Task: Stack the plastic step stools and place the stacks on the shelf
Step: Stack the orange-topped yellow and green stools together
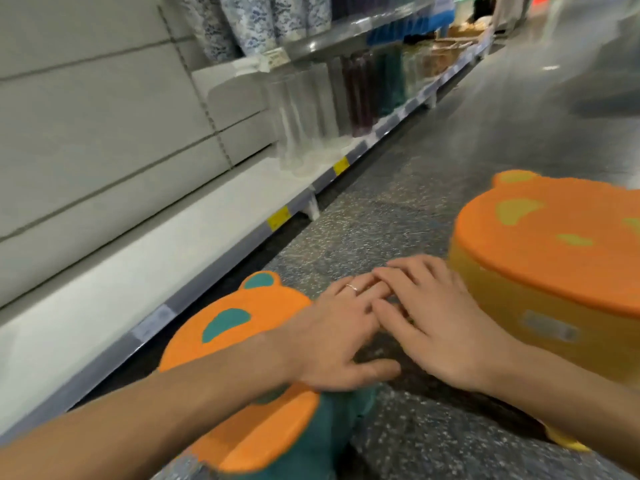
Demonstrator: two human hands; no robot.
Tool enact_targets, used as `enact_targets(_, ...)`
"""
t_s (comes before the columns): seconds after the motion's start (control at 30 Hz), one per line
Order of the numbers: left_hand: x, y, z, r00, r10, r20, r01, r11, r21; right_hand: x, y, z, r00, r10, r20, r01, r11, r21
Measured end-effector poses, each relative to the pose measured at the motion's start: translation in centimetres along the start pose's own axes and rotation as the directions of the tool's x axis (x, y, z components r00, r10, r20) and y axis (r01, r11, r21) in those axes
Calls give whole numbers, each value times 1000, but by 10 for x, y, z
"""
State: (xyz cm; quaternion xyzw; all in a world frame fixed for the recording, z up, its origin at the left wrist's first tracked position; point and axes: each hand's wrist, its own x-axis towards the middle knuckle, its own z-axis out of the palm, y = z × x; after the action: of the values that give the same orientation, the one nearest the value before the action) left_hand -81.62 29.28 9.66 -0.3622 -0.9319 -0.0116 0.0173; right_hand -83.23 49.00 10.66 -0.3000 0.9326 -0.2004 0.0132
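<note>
Two bear-shaped plastic step stools stand on the speckled floor. The green stool [242, 341] with an orange top is at the lower left, partly under my left forearm. To the right stands the yellow stool [540, 271], also orange-topped. My left hand [339, 337] and my right hand [440, 327] hover flat between the two stools, fingers spread and overlapping at the tips. Neither hand holds anything. The white bottom shelf [173, 244] runs along the left.
Clear and dark plastic containers [311, 112] stand further along the bottom shelf. Patterned rolls [256, 22] fill the shelf above. Yellow price tags [278, 218] mark the shelf edge. The aisle floor [519, 116] stretches away to the upper right.
</note>
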Motion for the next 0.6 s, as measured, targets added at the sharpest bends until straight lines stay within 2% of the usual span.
enact_targets(0.1, -68, -14, 1, 990, -72, 120, 66, 997, 50, 21, -33, 22, 974, -133, 184, 124, 990, 61)
enact_targets(0.17, -111, -21, 0, 979, -104, 176, 99, 994, 38, 34, -48, 36, 952, -185, 244, 185, 982, 26)
enact_targets(0.27, -164, -36, -1, 963, -128, 236, 144, 988, -49, 56, -63, 58, 937, -160, 311, 177, 984, -27)
enact_targets(0.4, -212, -63, 12, 932, -68, 356, 45, 996, 72, 86, -72, 80, 915, -98, 392, 127, 991, -48)
enact_targets(0.5, -226, -83, 27, 953, -69, 294, 28, 989, 142, 104, -80, 90, 899, -53, 435, 86, 995, -56)
enact_targets(0.6, -223, -97, 40, 982, -20, 189, -7, 990, 141, 115, -92, 102, 920, 24, 390, 15, 995, -98)
